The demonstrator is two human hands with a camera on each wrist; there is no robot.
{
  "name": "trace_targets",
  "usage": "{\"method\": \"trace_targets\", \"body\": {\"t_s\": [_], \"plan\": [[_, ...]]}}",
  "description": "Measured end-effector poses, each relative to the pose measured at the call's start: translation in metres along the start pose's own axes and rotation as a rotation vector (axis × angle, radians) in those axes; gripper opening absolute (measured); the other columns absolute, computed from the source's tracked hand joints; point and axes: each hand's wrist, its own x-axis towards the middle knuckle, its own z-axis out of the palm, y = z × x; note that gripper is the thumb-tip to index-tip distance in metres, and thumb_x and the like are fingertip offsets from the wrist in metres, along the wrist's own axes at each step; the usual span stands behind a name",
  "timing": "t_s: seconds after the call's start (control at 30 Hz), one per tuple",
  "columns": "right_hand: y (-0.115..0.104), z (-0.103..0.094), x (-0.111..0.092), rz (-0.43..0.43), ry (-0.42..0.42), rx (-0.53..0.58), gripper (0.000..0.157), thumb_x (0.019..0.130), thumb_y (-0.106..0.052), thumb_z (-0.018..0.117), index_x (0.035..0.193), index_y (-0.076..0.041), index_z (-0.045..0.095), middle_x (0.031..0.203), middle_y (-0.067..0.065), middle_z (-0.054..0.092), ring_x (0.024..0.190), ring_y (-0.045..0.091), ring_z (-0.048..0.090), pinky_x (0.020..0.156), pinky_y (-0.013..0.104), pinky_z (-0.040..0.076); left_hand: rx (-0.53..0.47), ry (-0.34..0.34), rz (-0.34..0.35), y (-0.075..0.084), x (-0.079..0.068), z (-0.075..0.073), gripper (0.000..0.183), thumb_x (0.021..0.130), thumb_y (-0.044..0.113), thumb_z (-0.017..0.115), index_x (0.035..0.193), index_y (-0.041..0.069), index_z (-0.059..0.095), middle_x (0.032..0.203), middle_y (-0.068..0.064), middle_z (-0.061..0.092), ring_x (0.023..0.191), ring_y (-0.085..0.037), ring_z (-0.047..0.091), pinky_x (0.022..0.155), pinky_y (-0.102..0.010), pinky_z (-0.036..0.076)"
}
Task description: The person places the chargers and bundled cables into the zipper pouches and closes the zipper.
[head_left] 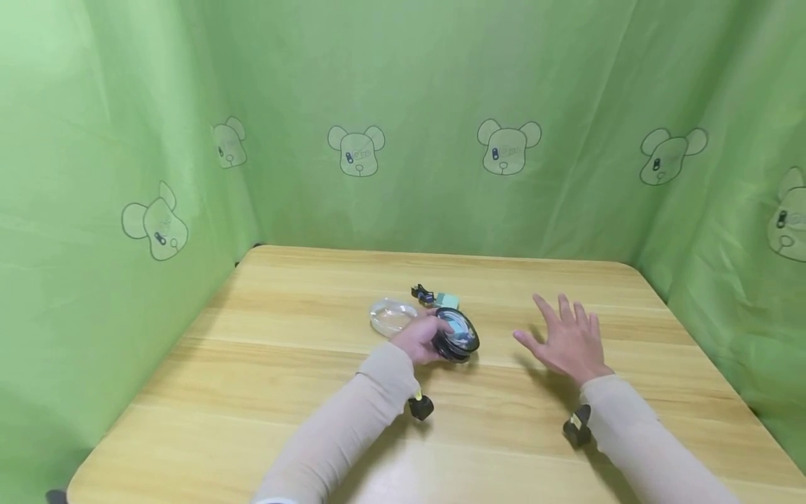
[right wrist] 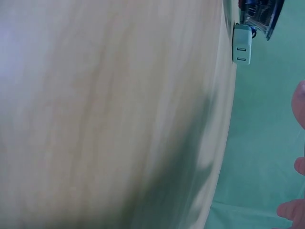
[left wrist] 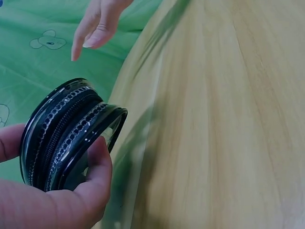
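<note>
Nearest, the wood-grained counter [head_left: 504, 455] is crossed by two beige sleeves [head_left: 340, 423], with a small black device [head_left: 420, 407] worn at each wrist. The hands are held well apart. By the left hand [head_left: 420, 340], a round zip case [head_left: 466, 334] is gripped at its side between thumb and fingers, above the middle of the counter; its black rims and dark zip are shown by the left wrist view, and something pale can be seen through its face. The right hand [head_left: 569, 344] is held over the counter to the right, its fingers spread and nothing held. Just beside the left hand, a clear round item [head_left: 380, 316] is seen. Behind the case, a mint-green block [head_left: 448, 301], marked by two slots, is placed next to a dark bundle [head_left: 423, 295]. Farthest, a green curtain [head_left: 434, 70] printed with bear heads is hung.
</note>
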Motion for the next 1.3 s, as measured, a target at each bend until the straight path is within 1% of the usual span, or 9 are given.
{"method": "trace_targets", "body": {"t_s": [0.13,0.27,0.57,0.67,0.77,0.97,1.07,1.2,1.3], "plan": [[0.003,0.0,-0.001,0.003,-0.001,0.004,0.088,0.089,-0.068,0.047,0.153,-0.012,0.025,0.148,0.04,0.018,0.129,0.064,0.016,0.104,0.075,0.005,0.003,0.024,0.005,-0.003,0.002,0.003,0.076,0.081,-0.014,0.052,0.147,0.016,0.033,0.137,-0.029,0.041,0.124,-0.047,0.046,0.098,-0.061,0.043],[0.006,0.0,-0.001,0.005,-0.001,-0.003,0.088,0.089,-0.068,0.047,0.153,-0.012,0.024,0.147,0.04,0.018,0.129,0.064,0.016,0.104,0.075,0.006,0.015,0.043,0.013,-0.006,0.006,0.005,0.077,0.079,-0.016,0.053,0.147,0.016,0.035,0.137,-0.028,0.041,0.122,-0.047,0.048,0.097,-0.061,0.044],[0.01,0.001,-0.001,0.02,-0.027,-0.006,0.09,0.088,-0.069,0.047,0.153,-0.011,0.025,0.147,0.041,0.016,0.129,0.065,0.015,0.104,0.075,0.005,0.06,0.076,0.034,-0.012,0.009,0.012,0.081,0.077,-0.019,0.058,0.147,0.012,0.031,0.133,-0.031,0.04,0.117,-0.047,0.051,0.09,-0.056,0.051],[0.01,0.0,-0.002,0.022,-0.035,-0.007,0.089,0.088,-0.069,0.047,0.152,-0.01,0.026,0.147,0.041,0.017,0.128,0.065,0.016,0.103,0.075,0.006,0.082,0.077,0.054,-0.014,0.011,0.014,0.081,0.077,-0.02,0.059,0.146,0.011,0.032,0.131,-0.031,0.041,0.115,-0.048,0.053,0.087,-0.054,0.053],[0.01,0.0,-0.002,0.029,-0.049,-0.007,0.09,0.088,-0.07,0.047,0.152,-0.01,0.026,0.147,0.041,0.016,0.128,0.065,0.016,0.103,0.075,0.006,0.104,0.082,0.079,-0.016,0.014,0.016,0.079,0.075,-0.021,0.06,0.144,0.01,0.036,0.129,-0.029,0.043,0.11,-0.047,0.056,0.083,-0.051,0.056],[0.012,0.0,-0.003,0.045,-0.078,-0.012,0.093,0.087,-0.072,0.046,0.153,-0.01,0.024,0.148,0.041,0.012,0.129,0.065,0.013,0.104,0.075,0.002,0.164,0.086,0.125,-0.018,0.016,0.019,0.079,0.076,-0.021,0.062,0.146,0.006,0.038,0.126,-0.027,0.05,0.107,-0.042,0.059,0.083,-0.043,0.057],[0.012,-0.001,-0.003,0.052,-0.086,-0.019,0.094,0.087,-0.073,0.045,0.153,-0.011,0.023,0.148,0.041,0.011,0.129,0.065,0.013,0.104,0.075,0.002,0.22,0.106,0.141,-0.019,0.016,0.021,0.074,0.076,-0.02,0.065,0.141,0.004,0.04,0.12,-0.024,0.053,0.104,-0.038,0.061,0.081,-0.04,0.058],[0.012,-0.002,-0.002,0.065,-0.112,-0.016,0.095,0.086,-0.074,0.044,0.153,-0.011,0.022,0.149,0.041,0.01,0.129,0.066,0.012,0.104,0.075,0.001,0.29,0.142,0.15,-0.022,0.016,0.024,0.059,0.077,-0.015,0.068,0.128,0.002,0.044,0.111,-0.018,0.054,0.102,-0.035,0.062,0.083,-0.04,0.057],[0.011,-0.002,-0.002,0.075,-0.134,-0.016,0.096,0.086,-0.075,0.042,0.154,-0.011,0.021,0.149,0.041,0.009,0.129,0.067,0.011,0.104,0.076,0.001,0.328,0.154,0.166,-0.023,0.016,0.027,0.054,0.079,-0.011,0.069,0.126,-0.002,0.045,0.109,-0.017,0.055,0.103,-0.034,0.061,0.086,-0.037,0.056]]}}
